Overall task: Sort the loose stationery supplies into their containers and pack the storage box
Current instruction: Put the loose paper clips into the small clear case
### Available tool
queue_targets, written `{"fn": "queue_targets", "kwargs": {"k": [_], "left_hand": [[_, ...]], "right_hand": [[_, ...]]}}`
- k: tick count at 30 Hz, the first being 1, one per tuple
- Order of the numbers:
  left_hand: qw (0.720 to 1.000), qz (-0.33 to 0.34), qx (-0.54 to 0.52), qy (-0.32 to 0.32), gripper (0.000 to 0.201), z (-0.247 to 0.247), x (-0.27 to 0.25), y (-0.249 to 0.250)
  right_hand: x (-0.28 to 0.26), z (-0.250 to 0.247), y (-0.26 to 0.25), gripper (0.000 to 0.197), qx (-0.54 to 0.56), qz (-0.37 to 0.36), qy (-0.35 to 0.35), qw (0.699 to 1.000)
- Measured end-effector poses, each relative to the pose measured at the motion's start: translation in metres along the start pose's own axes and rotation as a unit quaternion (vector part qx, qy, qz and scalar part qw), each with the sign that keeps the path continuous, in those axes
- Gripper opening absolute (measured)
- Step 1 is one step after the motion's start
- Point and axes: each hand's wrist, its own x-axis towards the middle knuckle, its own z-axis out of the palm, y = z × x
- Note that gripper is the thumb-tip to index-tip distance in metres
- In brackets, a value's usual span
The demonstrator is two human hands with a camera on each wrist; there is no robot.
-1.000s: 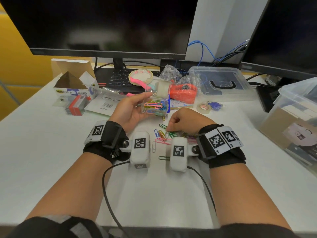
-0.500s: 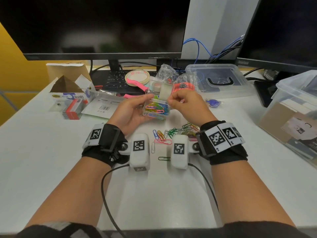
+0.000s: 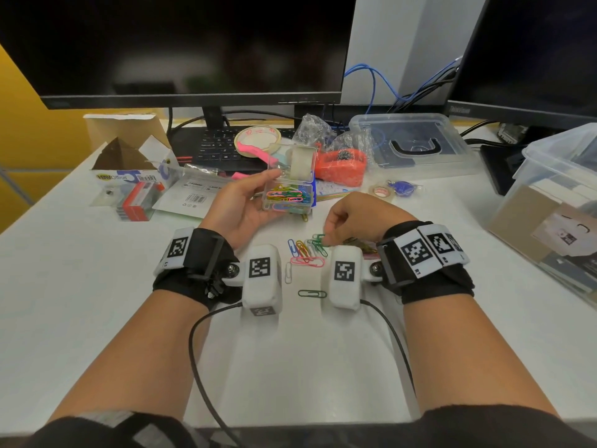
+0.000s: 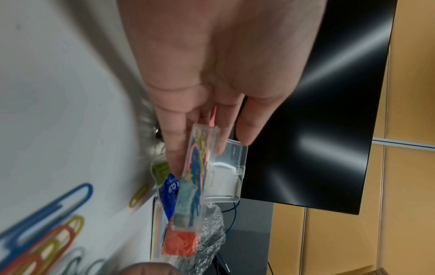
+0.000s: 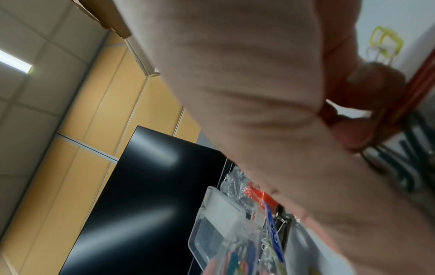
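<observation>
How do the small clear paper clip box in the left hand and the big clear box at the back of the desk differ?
The paper clip box is small, held off the desk by the left hand; the big clear box rests on the desk. The paper clip box's lid stands open with coloured clips inside; the big box's lid looks shut. Both are clear plastic.

Landmark = clip box (image 3: 288,195), held up in left hand (image 3: 237,208) above desk (image 3: 80,286), lid (image 3: 298,163) standing up at its far side, clips inside. Loose paper clips (image 3: 305,250) lie on desk just before the box, w/ right hand (image 3: 358,218) down on them, right of box. Single clip (image 3: 311,293) nearer still, betw. the wrists. Behind box: tape roll (image 3: 257,137), keyboard (image 3: 219,145), monitor (image 3: 181,50). Left of box: cardboard carton (image 3: 129,156). Right-behind: flat lidded container (image 3: 410,140). Far right: storage box (image 3: 555,215).
</observation>
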Motion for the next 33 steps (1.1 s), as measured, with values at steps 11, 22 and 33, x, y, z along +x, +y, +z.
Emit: {"fn": "queue_targets", "kwargs": {"k": [11,22,33], "left_hand": [[1.000,0.007,0.027,-0.011,0.021,0.000,0.002,-0.002],[1.000,-0.004,0.011,-0.012,0.024,0.000,0.001,-0.003],[0.999,0.034,-0.015,0.025,0.015,-0.001,0.001,0.002]], "right_hand": [[0.002,-0.007,-0.007,0.013,0.166,-0.125,0.195,0.959],[0.009,-0.001,-0.009,0.013,0.096,-0.078,0.292,0.948],[0.002,0.016,-0.024,0.030,-0.053,-0.030,0.003,0.998]]}}
